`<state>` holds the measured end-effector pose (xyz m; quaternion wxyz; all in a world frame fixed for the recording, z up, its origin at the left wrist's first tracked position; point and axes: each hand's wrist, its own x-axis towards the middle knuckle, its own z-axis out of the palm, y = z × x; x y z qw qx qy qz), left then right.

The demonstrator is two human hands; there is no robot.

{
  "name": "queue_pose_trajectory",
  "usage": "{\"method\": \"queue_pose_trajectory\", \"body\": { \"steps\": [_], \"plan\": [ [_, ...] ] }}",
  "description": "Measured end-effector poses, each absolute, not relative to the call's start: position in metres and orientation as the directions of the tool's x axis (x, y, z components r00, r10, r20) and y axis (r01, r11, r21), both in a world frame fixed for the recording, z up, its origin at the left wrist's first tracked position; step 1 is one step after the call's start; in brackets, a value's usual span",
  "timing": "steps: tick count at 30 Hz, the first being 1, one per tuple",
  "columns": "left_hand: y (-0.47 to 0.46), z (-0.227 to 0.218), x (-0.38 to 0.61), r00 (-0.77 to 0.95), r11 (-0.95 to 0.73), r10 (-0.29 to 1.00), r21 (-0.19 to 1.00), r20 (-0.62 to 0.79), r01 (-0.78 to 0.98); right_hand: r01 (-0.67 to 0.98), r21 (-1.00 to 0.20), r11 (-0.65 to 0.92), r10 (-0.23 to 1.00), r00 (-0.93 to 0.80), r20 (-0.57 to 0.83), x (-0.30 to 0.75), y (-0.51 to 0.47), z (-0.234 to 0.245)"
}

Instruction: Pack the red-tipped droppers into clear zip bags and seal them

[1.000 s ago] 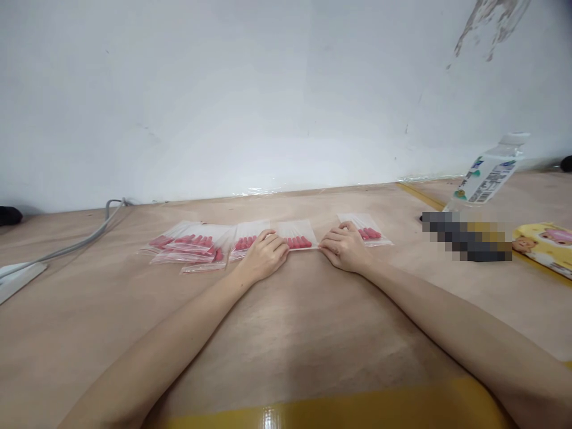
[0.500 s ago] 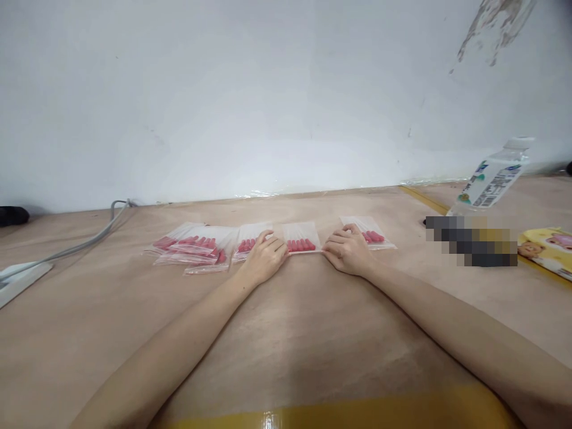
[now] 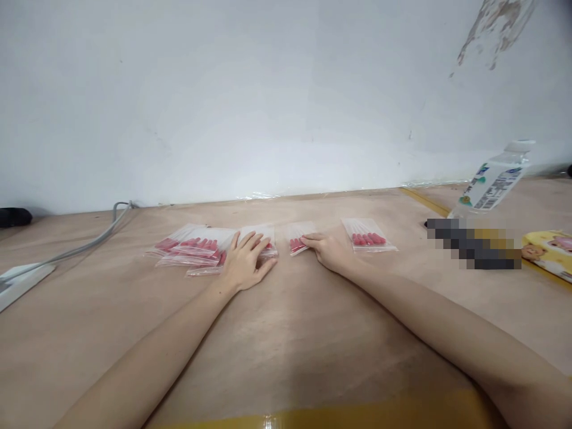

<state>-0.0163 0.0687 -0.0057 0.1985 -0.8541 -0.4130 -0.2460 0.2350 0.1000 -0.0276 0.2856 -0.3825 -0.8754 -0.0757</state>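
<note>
My left hand lies with fingers spread on a small clear zip bag of red pieces, covering much of it. With my right hand I pinch the right edge of another zip bag, which has red, rod-like pieces in its lower part. This bag sits slightly askew between my hands. To the right of my right hand, a third zip bag with red pieces lies flat. Left of my left hand, several such bags overlap in a loose pile. What exactly the red pieces are, I cannot tell.
A clear labelled bottle leans at the back right, beside a pixelated area and a yellow patterned packet. On the left, a grey cable runs to a white object. The white wall bounds the brown tabletop.
My left hand has left the middle bag's lower edge, moved left and spread over the neighbouring bag. My right hand has shifted slightly left, and the middle bag has turned a little.
</note>
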Motion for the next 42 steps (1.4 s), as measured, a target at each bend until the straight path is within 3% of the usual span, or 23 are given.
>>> {"method": "queue_pose_trajectory", "body": {
  "steps": [5, 11, 13, 18, 23, 28, 32, 42],
  "plan": [
    [0.072, -0.009, -0.023, 0.52, -0.588, 0.654, -0.064, 0.549, 0.807, 0.742, -0.025, 0.67, 0.531, -0.455, 0.715, 0.286, 0.109, -0.019],
    [0.085, -0.01, -0.024, 0.487, -0.626, 0.667, 0.07, 0.564, 0.777, 0.842, -0.142, 0.521, 0.602, -0.245, 0.76, 0.372, 0.085, -0.023],
    [0.09, -0.009, -0.021, 0.493, -0.636, 0.66, 0.073, 0.567, 0.768, 0.837, -0.142, 0.528, 0.636, -0.278, 0.72, 0.39, 0.074, -0.026],
    [0.097, -0.007, 0.011, 0.573, -0.706, 0.608, 0.043, 0.549, 0.707, 0.862, -0.009, 0.507, 0.66, -0.381, 0.648, 0.384, 0.056, -0.016],
    [0.093, -0.012, 0.06, 0.653, -0.765, 0.563, 0.02, 0.506, 0.644, 0.799, -0.001, 0.601, 0.594, -0.446, 0.67, 0.328, 0.058, -0.004],
    [0.082, -0.012, 0.061, 0.646, -0.756, 0.561, 0.002, 0.519, 0.655, 0.702, 0.129, 0.701, 0.517, -0.624, 0.586, 0.28, 0.073, -0.008],
    [0.075, -0.008, 0.034, 0.689, -0.773, 0.535, -0.047, 0.489, 0.633, 0.695, 0.197, 0.692, 0.482, -0.647, 0.591, 0.268, 0.086, -0.012],
    [0.076, -0.007, 0.015, 0.761, -0.835, 0.497, -0.007, 0.417, 0.549, 0.677, 0.237, 0.697, 0.416, -0.65, 0.636, 0.266, 0.084, -0.02]
  ]
}}
